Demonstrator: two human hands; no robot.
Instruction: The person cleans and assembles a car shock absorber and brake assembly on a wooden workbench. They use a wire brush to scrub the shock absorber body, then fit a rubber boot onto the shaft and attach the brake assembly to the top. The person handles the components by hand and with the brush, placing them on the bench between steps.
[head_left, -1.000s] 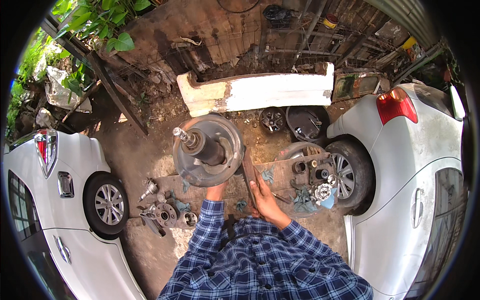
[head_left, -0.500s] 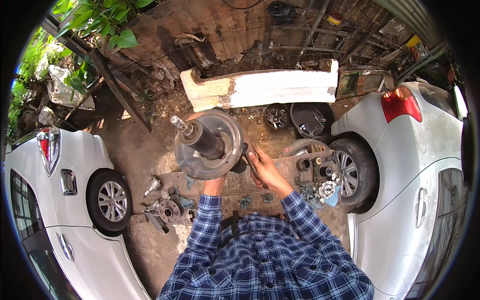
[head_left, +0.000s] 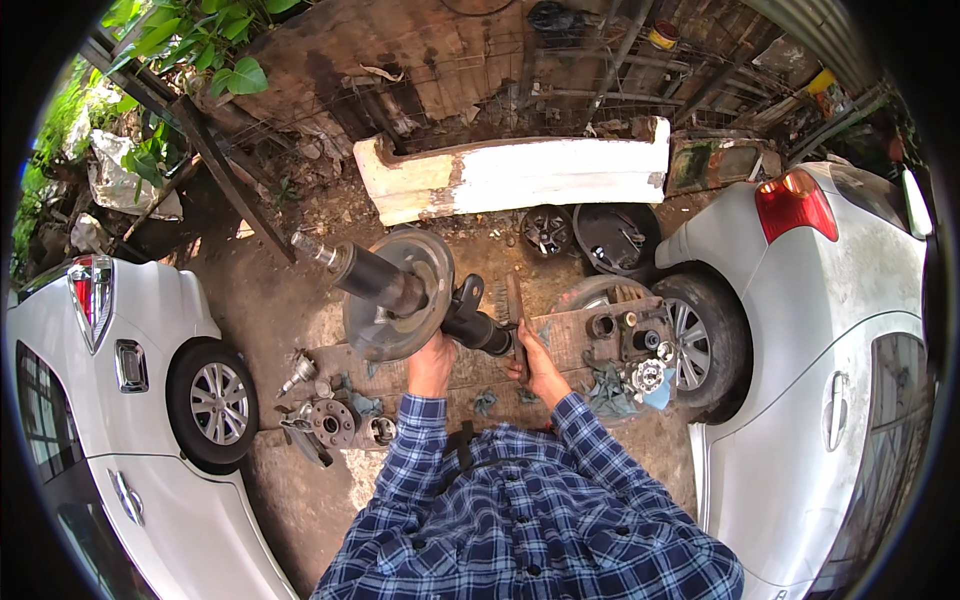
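Black metal strut (head_left: pixel 380 281) tilts over the worktop (head_left: pixel 567 333), rod end (head_left: pixel 318 250) toward the far left corner; the left hand (head_left: pixel 431 367) grips it beneath its round plate (head_left: pixel 436 268), the right hand (head_left: pixel 543 373) clasps a wooden-backed brush (head_left: pixel 515 308) at its lower end.

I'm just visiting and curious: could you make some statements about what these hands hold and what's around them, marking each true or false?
1. The left hand supports a black cylindrical metal strut with a round grey plate. True.
2. The strut's tip points right. False: its silver rod end points left.
3. The right hand grips a narrow brown brush-like tool. True.
4. The brush-like tool is left of the plate. False: it is on the plate's right.
5. Crumpled blue-green cloth rags lie on a long brown wooden board. True.
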